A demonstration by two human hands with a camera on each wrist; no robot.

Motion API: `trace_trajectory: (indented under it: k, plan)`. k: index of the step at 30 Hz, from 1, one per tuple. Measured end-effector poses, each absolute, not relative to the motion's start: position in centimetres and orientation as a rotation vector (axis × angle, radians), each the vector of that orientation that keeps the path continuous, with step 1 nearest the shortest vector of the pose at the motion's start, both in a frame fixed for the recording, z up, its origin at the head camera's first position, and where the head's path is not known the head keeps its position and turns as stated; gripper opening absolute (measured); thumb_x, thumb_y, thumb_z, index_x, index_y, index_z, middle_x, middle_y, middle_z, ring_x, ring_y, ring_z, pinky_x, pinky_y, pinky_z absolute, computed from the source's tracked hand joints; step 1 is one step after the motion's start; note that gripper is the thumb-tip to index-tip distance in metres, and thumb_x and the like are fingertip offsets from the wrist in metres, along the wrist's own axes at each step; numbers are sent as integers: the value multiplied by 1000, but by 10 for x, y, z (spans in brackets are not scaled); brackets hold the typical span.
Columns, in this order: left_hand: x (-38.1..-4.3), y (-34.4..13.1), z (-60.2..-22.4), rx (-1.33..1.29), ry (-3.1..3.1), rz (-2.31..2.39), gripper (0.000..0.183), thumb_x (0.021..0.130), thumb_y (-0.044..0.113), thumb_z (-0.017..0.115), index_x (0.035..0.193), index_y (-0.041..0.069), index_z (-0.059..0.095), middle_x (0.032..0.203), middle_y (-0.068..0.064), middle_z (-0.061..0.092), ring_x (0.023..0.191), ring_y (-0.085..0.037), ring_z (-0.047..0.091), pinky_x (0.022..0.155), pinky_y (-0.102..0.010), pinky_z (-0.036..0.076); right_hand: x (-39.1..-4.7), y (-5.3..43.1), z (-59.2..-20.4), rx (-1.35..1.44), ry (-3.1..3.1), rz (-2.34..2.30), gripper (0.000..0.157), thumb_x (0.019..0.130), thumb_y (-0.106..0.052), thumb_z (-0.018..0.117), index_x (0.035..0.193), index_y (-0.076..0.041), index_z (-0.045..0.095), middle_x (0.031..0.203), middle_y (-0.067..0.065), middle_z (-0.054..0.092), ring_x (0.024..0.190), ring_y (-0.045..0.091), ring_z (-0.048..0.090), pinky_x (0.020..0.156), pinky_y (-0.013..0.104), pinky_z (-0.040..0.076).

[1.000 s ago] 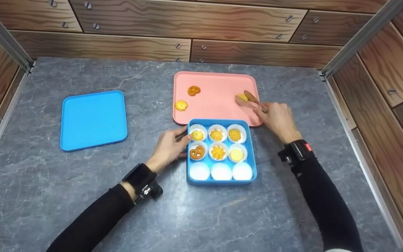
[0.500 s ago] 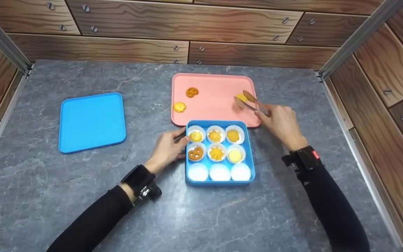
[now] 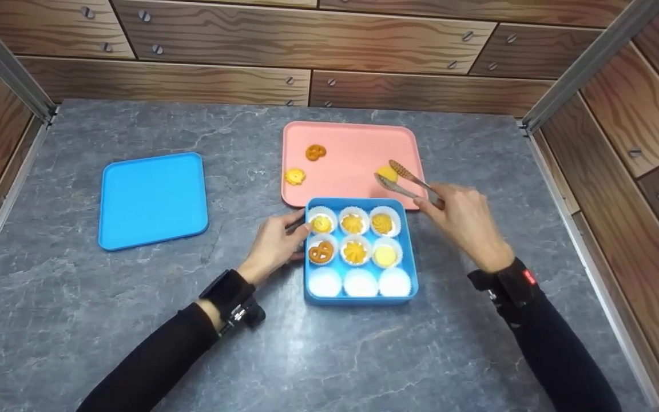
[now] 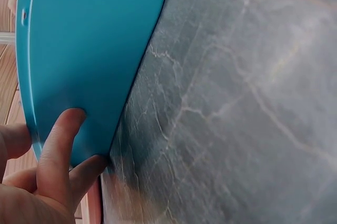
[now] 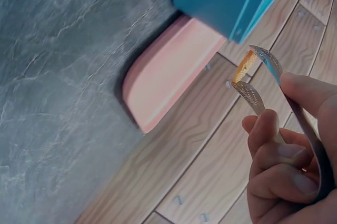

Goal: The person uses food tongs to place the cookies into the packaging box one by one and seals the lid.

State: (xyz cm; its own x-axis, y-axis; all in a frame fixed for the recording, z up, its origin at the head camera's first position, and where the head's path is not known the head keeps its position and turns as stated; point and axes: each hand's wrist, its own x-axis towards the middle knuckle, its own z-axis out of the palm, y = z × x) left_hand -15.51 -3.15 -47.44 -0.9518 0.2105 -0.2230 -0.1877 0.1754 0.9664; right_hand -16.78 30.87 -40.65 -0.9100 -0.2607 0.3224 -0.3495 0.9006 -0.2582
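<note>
A pair of metal tongs (image 3: 412,182) is held in my right hand (image 3: 467,223), thumb on one arm and fingers round the other. A yellow cookie (image 3: 387,173) sits between the tong tips, seen edge-on in the right wrist view, raised above the pink tray (image 3: 352,137). My left hand (image 3: 272,243) touches the left side of the blue box (image 3: 362,300); in the left wrist view its fingertips press the box wall. White paper cups fill the box; the back and middle rows hold cookies and a pretzel (image 3: 321,252), while the front paper cups (image 3: 360,283) show only white.
On the pink tray's left side lie another pretzel (image 3: 316,152) and a yellow flower-shaped cookie (image 3: 294,176). A flat blue lid or tray (image 3: 154,200) lies to the left on the grey marbled table (image 3: 238,366). Wood-patterned walls (image 3: 221,34) enclose the back and sides.
My right hand has drawn slightly toward me, bringing the tongs and the yellow cookie nearer the box's back edge. The left hand and the box stay put.
</note>
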Motion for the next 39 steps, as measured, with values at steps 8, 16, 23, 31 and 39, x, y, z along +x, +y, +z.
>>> trace_trajectory:
  k: [8, 16, 23, 31, 39]
  plan:
    - [-156, -31, -476, 16, 2148, 1836, 51, 103, 15, 65, 151, 5, 50, 148, -21, 56, 87, -25, 74, 68, -33, 68, -146, 297, -402, 559, -2731, 419, 31, 96, -27, 78, 111, -1, 76, 64, 0, 47, 55, 13, 39, 45, 25, 29]
    - [-156, -32, -476, 28, 2146, 1833, 52, 103, 15, 65, 152, 4, 49, 152, -21, 52, 89, -26, 74, 69, -34, 69, -126, 289, -399, 695, -2686, 412, 34, 94, -27, 79, 112, 1, 74, 67, -1, 49, 55, 9, 38, 45, 21, 30]
    - [-155, -33, -479, 35, 2146, 1859, 52, 103, 14, 65, 151, 3, 50, 148, -21, 56, 97, -26, 74, 68, -33, 68, -114, 285, -394, 779, -2680, 405, 34, 94, -28, 80, 115, -2, 75, 68, -5, 46, 57, 8, 38, 44, 20, 29]
    - [-154, -33, -478, 12, 2149, 1833, 52, 103, 15, 65, 152, 5, 49, 152, -21, 51, 85, -27, 74, 68, -34, 69, -107, 281, -395, 854, -2717, 444, 29, 94, -30, 80, 109, -6, 75, 71, -7, 49, 57, 5, 41, 45, 18, 35]
    - [-156, -33, -476, 41, 2151, 1824, 53, 104, 16, 64, 153, 5, 47, 151, -21, 52, 81, -25, 74, 69, -34, 69, -102, 278, -395, 966, -2751, 454, 31, 94, -29, 80, 114, -7, 75, 77, -6, 57, 62, 4, 48, 48, 18, 44]
